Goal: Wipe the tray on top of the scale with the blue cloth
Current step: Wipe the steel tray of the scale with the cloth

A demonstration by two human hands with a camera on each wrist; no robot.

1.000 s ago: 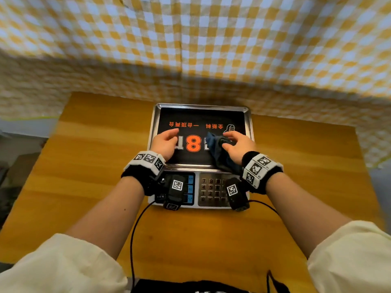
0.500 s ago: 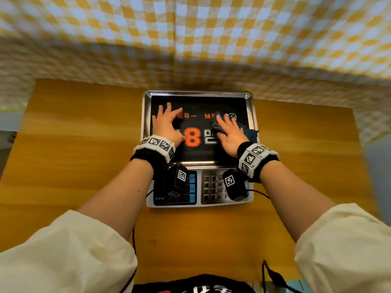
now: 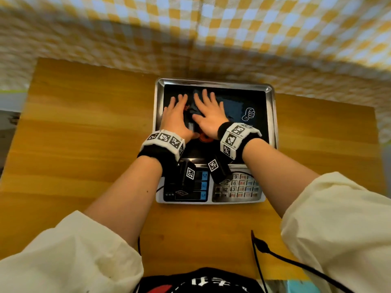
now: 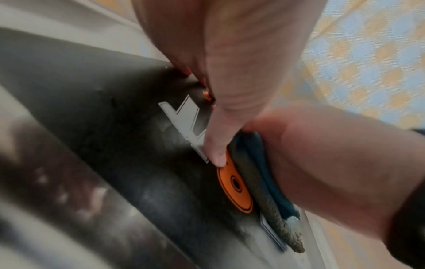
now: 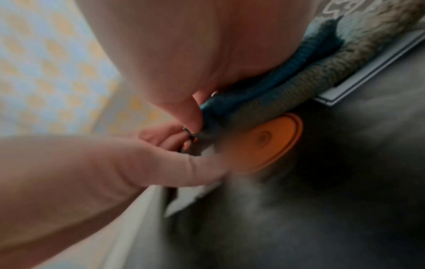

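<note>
Your right hand (image 3: 208, 116) lies flat with fingers spread, pressing the blue cloth (image 3: 234, 108) onto the tray (image 3: 271, 115); nothing is pinched, the palm alone pins it. Your left hand (image 3: 176, 117) rests open just beside it on the tray's left half, fingers straight, holding nothing. The tray sits on top of the scale (image 3: 237, 188), mid-table (image 3: 84, 127).

Keep the palm weight even so the cloth slides as one pad instead of bunching; the right wrist view shows it already folded into thick rolls under your hand. Work toward the raised rim and into the rounded corners, where I'd expect grime to collect. Let the left hand steady the tray, since polished metal on a scale may shift.

The tray is shiny steel with a dark printed liner bearing orange figures; the cloth looks soft and nubby.
</note>
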